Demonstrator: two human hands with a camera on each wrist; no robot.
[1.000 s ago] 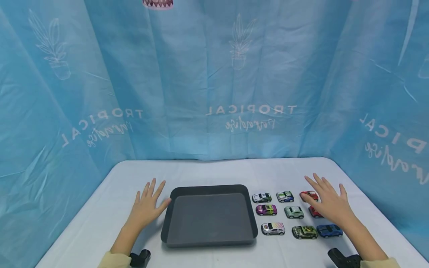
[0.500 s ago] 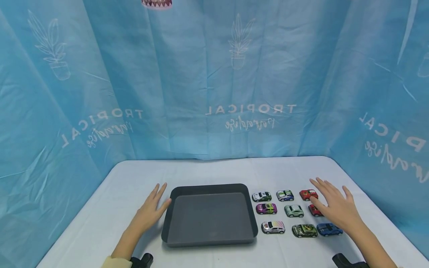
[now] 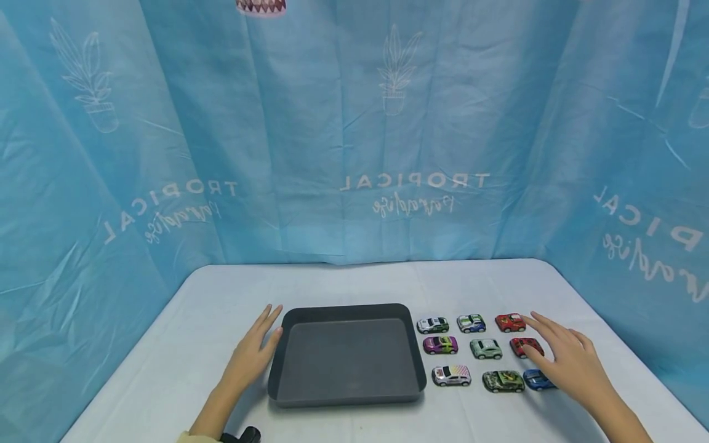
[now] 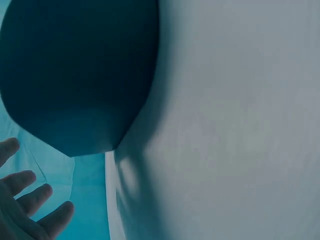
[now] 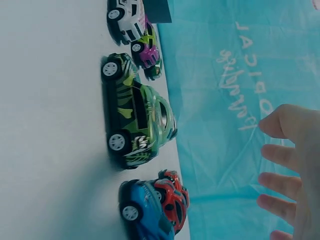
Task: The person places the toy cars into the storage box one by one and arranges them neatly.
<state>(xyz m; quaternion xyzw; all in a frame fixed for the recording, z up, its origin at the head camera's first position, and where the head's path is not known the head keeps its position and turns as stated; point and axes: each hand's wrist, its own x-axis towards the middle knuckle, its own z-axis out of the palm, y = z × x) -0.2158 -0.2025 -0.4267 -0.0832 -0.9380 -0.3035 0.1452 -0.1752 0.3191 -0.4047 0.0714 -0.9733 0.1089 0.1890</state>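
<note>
A dark grey rectangular tray lies on the white table, its inside bare. My left hand hovers by the tray's left side, fingers extended and the thumb close to the rim; the left wrist view shows the fingers spread beside the dark tray. My right hand is over the right end of a group of toy cars, fingers loosely extended and holding nothing. Nearest to it are a red toy car, another red toy car and a blue toy car, which the hand partly covers.
Between the tray and my right hand stand a camouflage car, a pale green car, a purple car and several white-bodied cars, such as the dotted one. A blue printed curtain surrounds the white table.
My right hand has moved down and to the right, uncovering the red cars and covering part of the blue one. The left hand has shifted slightly and turned, its fingers closer together.
</note>
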